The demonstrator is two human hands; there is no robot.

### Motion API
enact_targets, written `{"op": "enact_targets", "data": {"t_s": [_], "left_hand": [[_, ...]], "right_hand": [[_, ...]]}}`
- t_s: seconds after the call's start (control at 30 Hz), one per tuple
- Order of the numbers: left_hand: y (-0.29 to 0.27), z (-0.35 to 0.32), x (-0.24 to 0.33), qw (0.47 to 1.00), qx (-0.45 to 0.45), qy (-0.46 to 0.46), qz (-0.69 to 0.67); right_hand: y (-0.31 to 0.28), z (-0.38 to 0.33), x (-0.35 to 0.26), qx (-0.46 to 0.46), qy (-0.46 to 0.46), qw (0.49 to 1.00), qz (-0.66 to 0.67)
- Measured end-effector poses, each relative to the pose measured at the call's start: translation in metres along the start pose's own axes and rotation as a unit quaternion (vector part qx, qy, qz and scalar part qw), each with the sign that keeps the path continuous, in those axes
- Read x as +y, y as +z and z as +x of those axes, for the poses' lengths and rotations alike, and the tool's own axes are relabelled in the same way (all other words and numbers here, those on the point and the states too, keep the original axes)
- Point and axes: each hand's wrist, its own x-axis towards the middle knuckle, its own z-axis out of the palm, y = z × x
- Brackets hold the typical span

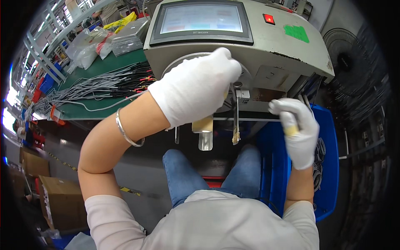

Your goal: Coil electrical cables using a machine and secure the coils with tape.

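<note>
My left hand [200,85], in a white glove, is raised in front of the machine [279,48] with its fingers closed. What they hold, if anything, is hidden. Behind it shows part of a clear round disc [183,59]. My right hand [301,133], also gloved and with a yellow band on one finger, is to the right of the machine's front. Its fingers are bent and drawn together; I cannot make out anything in them. Between the hands a thin metal arm [236,121] hangs down by a small metal block [243,95]. A clear-ended metal piece [205,139] sticks out below my left hand.
Grey cables [93,89] with black, red-tipped ends lie on the green table [83,109] at left. Plastic bags [89,43] are behind them. A blue bin [331,166] with coiled cables stands at right. A fan [346,58] is beyond it; cardboard boxes [64,204] are lower left.
</note>
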Motion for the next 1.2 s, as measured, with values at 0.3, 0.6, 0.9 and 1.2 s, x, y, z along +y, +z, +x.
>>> {"op": "enact_targets", "data": {"t_s": [0.3,0.6,0.9,1.2], "left_hand": [[0.014,-0.018,-0.015,0.989,0.142,-0.004,-0.048],[0.025,-0.094,-0.053,0.87,0.196,-0.275,-0.361],[0.04,-0.159,-0.089,0.814,0.174,-0.368,-0.415],[0.063,-0.221,-0.116,0.763,0.183,-0.417,-0.458]], "right_hand": [[0.079,0.03,0.037,0.013,-0.068,0.985,-0.157],[0.088,0.029,0.037,0.063,-0.055,0.99,-0.111],[0.093,0.028,0.043,0.088,-0.012,0.996,-0.027],[0.069,0.0,0.043,0.106,0.036,0.993,0.023]]}}
